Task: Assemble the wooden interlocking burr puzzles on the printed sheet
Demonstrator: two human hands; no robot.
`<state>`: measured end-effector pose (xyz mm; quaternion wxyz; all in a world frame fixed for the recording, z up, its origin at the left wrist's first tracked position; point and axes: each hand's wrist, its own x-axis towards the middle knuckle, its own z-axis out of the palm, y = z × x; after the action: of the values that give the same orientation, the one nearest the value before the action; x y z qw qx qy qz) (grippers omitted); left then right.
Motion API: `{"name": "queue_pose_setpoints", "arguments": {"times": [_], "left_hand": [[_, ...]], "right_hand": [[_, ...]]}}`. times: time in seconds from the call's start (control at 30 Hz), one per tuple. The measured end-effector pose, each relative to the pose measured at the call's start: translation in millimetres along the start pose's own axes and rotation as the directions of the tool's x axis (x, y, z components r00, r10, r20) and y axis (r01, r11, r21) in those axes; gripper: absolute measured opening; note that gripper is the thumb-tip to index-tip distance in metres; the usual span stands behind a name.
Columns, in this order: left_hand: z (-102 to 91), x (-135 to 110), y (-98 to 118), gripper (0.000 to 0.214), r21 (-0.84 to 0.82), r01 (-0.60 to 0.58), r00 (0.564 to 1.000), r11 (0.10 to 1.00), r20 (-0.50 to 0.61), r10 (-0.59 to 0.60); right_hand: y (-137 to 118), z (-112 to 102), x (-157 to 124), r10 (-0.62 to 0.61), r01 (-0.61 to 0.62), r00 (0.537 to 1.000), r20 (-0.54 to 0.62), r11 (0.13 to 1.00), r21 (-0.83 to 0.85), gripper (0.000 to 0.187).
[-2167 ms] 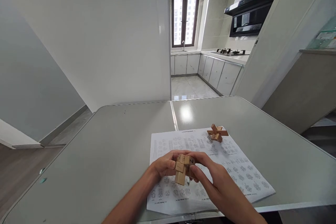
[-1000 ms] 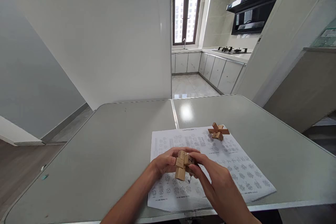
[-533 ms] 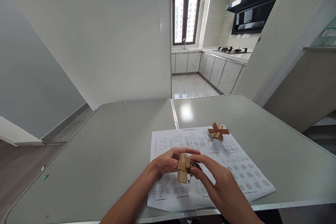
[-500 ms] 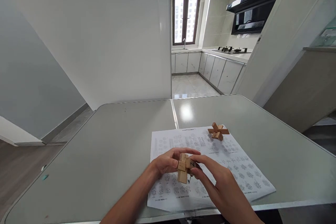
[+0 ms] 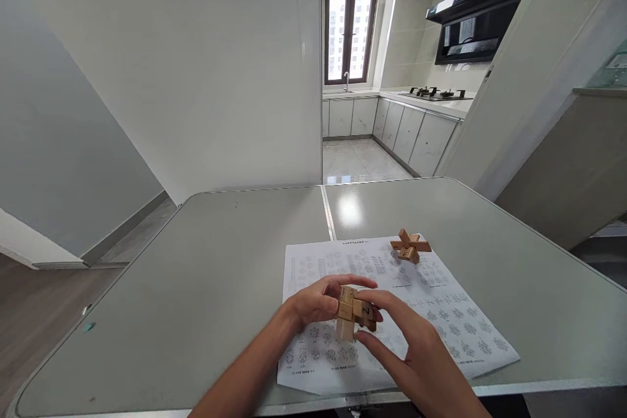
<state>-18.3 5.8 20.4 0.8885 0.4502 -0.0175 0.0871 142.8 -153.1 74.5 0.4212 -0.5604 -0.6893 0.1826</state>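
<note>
A wooden burr puzzle (image 5: 347, 310) of interlocking light-brown bars is held above the printed sheet. One bar end, marked with a dark letter like a Z, faces right. My left hand (image 5: 318, 300) grips the puzzle from the left, thumb on its near side and fingers curling behind it. From the right, my right hand (image 5: 404, 326) holds it too, index finger along the top and thumb by the lower edge. Its other fingers are partly hidden behind the wood. A second wooden burr puzzle (image 5: 410, 247) rests on the sheet's far right corner.
Beneath my hands, the white paper sheet (image 5: 318, 372) shows rows of printed puzzle diagrams and reaches close to the near edge of the grey-green table (image 5: 196, 287). A small teal bit (image 5: 89, 326) lies by the left edge. Past the table, a doorway opens to a kitchen.
My right thumb has moved down, away from the marked bar to the puzzle's lower edge. More of the puzzle's right side shows. The view has shifted slightly.
</note>
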Motion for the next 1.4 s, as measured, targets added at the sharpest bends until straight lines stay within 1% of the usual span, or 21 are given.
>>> {"name": "queue_pose_setpoints", "arguments": {"times": [0.13,0.33,0.57,0.77,0.9,1.03,1.17,1.23,1.3,1.4], "left_hand": [[1.5,1.1,-0.3,0.090,0.010,0.006,1.000,1.000,0.002,-0.006],[2.2,0.7,0.3,0.095,0.028,0.012,1.000,1.000,0.006,-0.012],[-2.1,-1.3,-0.5,0.094,0.075,0.027,1.000,0.997,-0.009,-0.027],[-4.3,-1.2,-2.1,0.093,0.095,0.035,0.999,0.995,-0.037,-0.032],[-3.8,-0.5,-0.6,0.086,0.173,0.039,0.994,0.984,-0.107,-0.021],[2.3,2.5,0.9,0.076,0.300,0.006,0.969,0.954,-0.236,0.068],[8.2,6.5,-0.9,0.070,0.453,-0.021,0.924,0.891,-0.331,0.191],[9.0,7.4,-2.5,0.072,0.515,-0.034,0.901,0.857,-0.356,0.250],[9.1,7.6,-3.3,0.075,0.547,-0.045,0.886,0.836,-0.365,0.287],[9.7,7.3,-2.4,0.076,0.546,-0.050,0.895,0.836,-0.348,0.281]], "right_hand": [[5.0,5.0,-1.9,-0.039,0.038,0.999,-0.014,0.999,-0.030,0.028],[12.4,11.1,-4.4,-0.103,0.097,0.991,-0.082,0.992,-0.078,0.026],[14.6,12.0,-6.5,-0.121,0.109,0.987,-0.110,0.988,-0.111,0.024],[14.4,13.0,-8.7,-0.057,0.050,0.993,-0.101,0.996,-0.069,0.026],[17.4,12.9,-12.3,-0.003,-0.004,0.995,-0.100,0.998,-0.062,0.036],[29.0,8.8,-16.1,0.043,-0.052,0.996,-0.082,0.993,-0.110,0.048],[46.0,4.8,-17.4,0.112,-0.130,0.984,-0.141,0.984,-0.124,0.047],[52.3,4.0,-17.4,0.153,-0.168,0.975,-0.160,0.982,-0.088,0.043],[55.5,3.9,-17.2,0.200,-0.209,0.966,-0.162,0.977,-0.040,0.040],[55.7,5.1,-17.4,0.258,-0.258,0.956,-0.139,0.966,0.019,0.036]]}}
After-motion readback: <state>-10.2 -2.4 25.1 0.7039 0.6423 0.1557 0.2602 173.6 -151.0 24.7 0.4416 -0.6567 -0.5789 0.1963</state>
